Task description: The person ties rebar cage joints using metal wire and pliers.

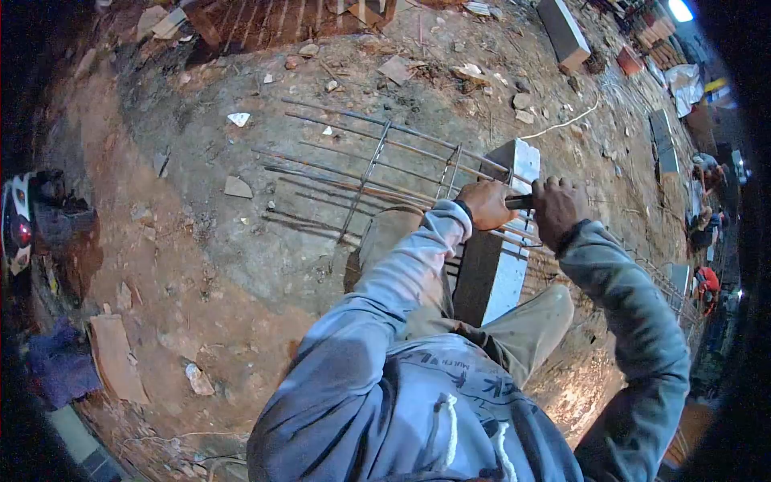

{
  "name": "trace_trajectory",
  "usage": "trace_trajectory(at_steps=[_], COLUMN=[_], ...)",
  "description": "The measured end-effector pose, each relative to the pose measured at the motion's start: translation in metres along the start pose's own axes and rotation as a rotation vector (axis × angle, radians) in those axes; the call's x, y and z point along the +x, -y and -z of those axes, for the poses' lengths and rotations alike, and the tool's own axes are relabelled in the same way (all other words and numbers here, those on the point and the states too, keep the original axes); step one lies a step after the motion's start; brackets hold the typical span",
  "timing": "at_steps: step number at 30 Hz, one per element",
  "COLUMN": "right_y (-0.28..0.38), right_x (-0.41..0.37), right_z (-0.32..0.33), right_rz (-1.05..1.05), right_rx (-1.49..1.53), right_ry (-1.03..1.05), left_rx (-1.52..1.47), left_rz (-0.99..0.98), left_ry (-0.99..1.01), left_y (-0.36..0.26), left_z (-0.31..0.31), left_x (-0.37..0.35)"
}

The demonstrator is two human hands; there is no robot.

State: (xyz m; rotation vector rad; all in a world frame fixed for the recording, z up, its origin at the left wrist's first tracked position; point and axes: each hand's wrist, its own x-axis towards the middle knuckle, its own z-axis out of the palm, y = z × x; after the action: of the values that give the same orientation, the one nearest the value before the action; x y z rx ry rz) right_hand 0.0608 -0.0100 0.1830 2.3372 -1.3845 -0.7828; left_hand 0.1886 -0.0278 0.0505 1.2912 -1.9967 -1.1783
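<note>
My left hand (487,204) and my right hand (560,210) are close together over a rebar cage (377,161). Both are closed on a dark tool handle (520,202), which runs between them. The cage, long rusty bars tied with cross stirrups, rests across a long block (504,265) with a pale top and a dark side. Its free bar ends point left over the ground. My hands cover part of the bars and of the tool, so the tool's working end is hidden. The block lies between my knees.
Another long block (564,36) lies at the top right. White stone chips (238,119) and broken slabs (116,357) are scattered on the dirt. A person in red (707,285) is at the far right, beside more rebar. A motorcycle (18,221) stands at the left edge.
</note>
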Motion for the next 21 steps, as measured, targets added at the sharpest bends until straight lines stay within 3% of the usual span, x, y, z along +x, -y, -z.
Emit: trace_trajectory(at_steps=[2, 3, 5, 8, 11, 13, 15, 16, 17, 19, 21], right_y=[-0.001, -0.002, -0.011, -0.028, -0.028, -0.029, -0.028, -0.027, -0.017, 0.003, 0.01], right_x=[0.01, 0.015, 0.025, 0.051, 0.05, 0.049, 0.047, 0.044, 0.037, 0.004, -0.002], right_z=[0.01, 0.013, 0.002, 0.013, 0.012, 0.011, 0.009, 0.009, 0.006, 0.002, 0.004], right_rz=[-0.028, -0.053, -0.002, -0.004, 0.006, -0.011, -0.016, -0.001, 0.012, 0.096, 0.158], right_rx=[0.099, 0.197, 0.178, 0.429, 0.441, 0.475, 0.493, 0.503, 0.508, -0.055, -0.091], right_ry=[0.115, 0.226, 0.12, 0.667, 0.654, 0.667, 0.67, 0.662, 0.664, -0.268, -0.325], left_rx=[-0.093, -0.093, -0.195, 0.119, 0.173, 0.211, 0.119, 0.126, 0.116, 0.044, 0.003], left_rz=[-0.128, -0.129, -0.082, -0.191, -0.237, -0.141, -0.277, -0.27, -0.269, -0.223, -0.376], left_ry=[0.304, 0.309, 0.458, -0.268, -0.932, -0.802, -0.61, -0.618, -0.477, -0.18, 0.149], left_y=[0.014, 0.018, 0.024, -0.023, -0.03, -0.03, -0.023, -0.017, -0.012, -0.008, 0.003], left_z=[0.001, 0.0, -0.002, 0.01, -0.041, -0.038, -0.023, -0.016, -0.011, -0.002, 0.007], left_x=[0.012, 0.015, 0.022, -0.03, -0.029, -0.023, -0.021, -0.017, -0.015, -0.008, 0.004])
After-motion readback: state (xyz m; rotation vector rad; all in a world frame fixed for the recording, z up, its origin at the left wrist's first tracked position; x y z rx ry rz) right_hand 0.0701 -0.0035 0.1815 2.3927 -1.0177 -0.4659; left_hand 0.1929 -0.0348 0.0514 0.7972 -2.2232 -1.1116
